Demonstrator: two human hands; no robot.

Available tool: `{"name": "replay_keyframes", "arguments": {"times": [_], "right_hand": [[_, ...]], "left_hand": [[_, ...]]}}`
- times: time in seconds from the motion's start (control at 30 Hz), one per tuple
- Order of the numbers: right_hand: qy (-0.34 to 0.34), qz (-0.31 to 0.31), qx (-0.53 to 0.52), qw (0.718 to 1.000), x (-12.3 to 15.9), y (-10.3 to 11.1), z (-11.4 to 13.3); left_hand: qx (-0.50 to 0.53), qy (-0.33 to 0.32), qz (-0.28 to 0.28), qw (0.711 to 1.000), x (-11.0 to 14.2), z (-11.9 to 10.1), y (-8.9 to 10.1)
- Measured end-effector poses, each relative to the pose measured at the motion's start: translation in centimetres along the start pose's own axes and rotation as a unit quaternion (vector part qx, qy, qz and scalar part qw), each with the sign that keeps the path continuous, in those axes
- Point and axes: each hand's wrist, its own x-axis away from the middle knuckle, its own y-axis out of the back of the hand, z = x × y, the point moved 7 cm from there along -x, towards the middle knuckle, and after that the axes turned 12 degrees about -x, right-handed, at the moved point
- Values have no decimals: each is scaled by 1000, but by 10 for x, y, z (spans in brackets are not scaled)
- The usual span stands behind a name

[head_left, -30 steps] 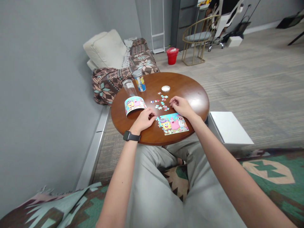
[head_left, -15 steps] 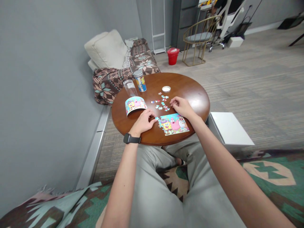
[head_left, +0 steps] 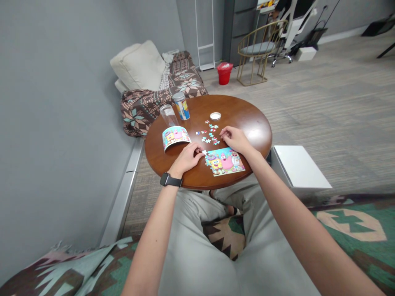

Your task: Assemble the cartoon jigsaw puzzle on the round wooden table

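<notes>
A partly joined cartoon jigsaw puzzle [head_left: 227, 161] lies flat near the front edge of the round brown table [head_left: 247, 111]. At its upper left corner my left hand [head_left: 189, 157] pinches a small pale puzzle piece [head_left: 204, 153] between thumb and fingers. My right hand [head_left: 235, 138] rests just above the puzzle's right half, fingers curled and loosely apart, with nothing visible in them. Loose puzzle pieces [head_left: 212, 134] are scattered to the left of and beyond that hand. A curved picture card [head_left: 175, 135] with the same cartoon stands beyond my left hand.
A clear glass [head_left: 169, 116], a cartoon-printed can [head_left: 181, 107] and a round lid [head_left: 215, 116] stand at the table's far side. To the right is a white box [head_left: 300, 166]. A red bin [head_left: 224, 74] and a gold-framed chair [head_left: 259, 49] are farther back, near a seated person.
The piece in my left hand has tilted and now shows a paler face at the puzzle's corner. My right hand has hardly moved.
</notes>
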Motion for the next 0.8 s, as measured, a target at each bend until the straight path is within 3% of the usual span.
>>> {"name": "replay_keyframes", "arguments": {"times": [0.33,0.6,0.8], "right_hand": [[3,2,4,1000,0,1,1],[3,8,19,1000,1,1,2],[-3,7,16,1000,2,1,3]], "left_hand": [[-8,-71,2,997,0,-8,-1],[66,7,17,998,-2,-1,4],[89,27,54,994,-5,1,0]]}}
